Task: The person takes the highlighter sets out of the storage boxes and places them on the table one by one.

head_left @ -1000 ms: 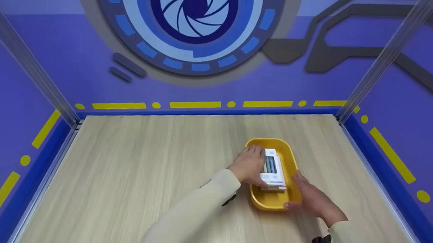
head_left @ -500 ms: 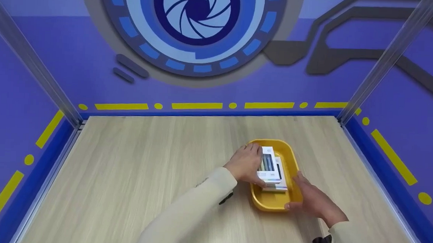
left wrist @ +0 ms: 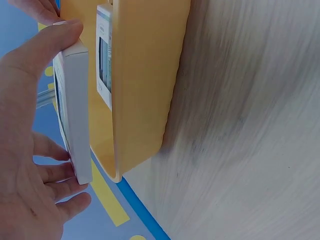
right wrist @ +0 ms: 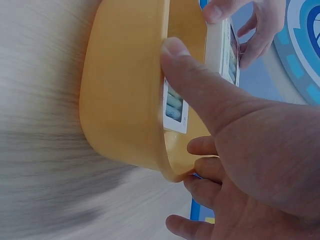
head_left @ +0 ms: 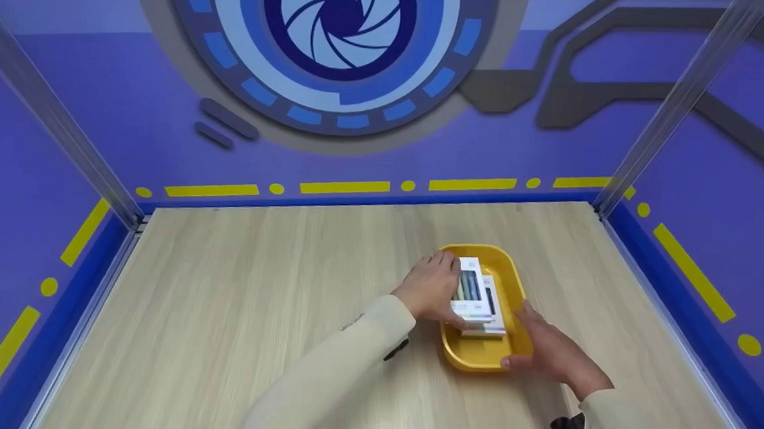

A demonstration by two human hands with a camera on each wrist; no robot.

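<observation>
My left hand (head_left: 428, 287) holds a flat white box (head_left: 471, 306) by its edges, thumb on one end and fingertips on the other. Through a window in the box several coloured sticks, like pastels or chalks, show. The box is tilted and raised at the rim of a yellow plastic bin (head_left: 479, 359). Inside the bin lies a second, similar white box (left wrist: 102, 55), partly covered by the first in the head view. My right hand (head_left: 553, 348) grips the bin's near right corner, its thumb (right wrist: 187, 70) on the rim; some contact of its fingers is hidden.
The bin stands on a light wood table (head_left: 256, 299), right of the middle. Blue-purple printed panels (head_left: 358, 165) enclose the back and sides. Metal posts (head_left: 684, 92) rise at the back corners.
My left hand has lifted the upper box and shifted it a little left and away, uncovering more of the box beneath. My right hand stays on the bin.
</observation>
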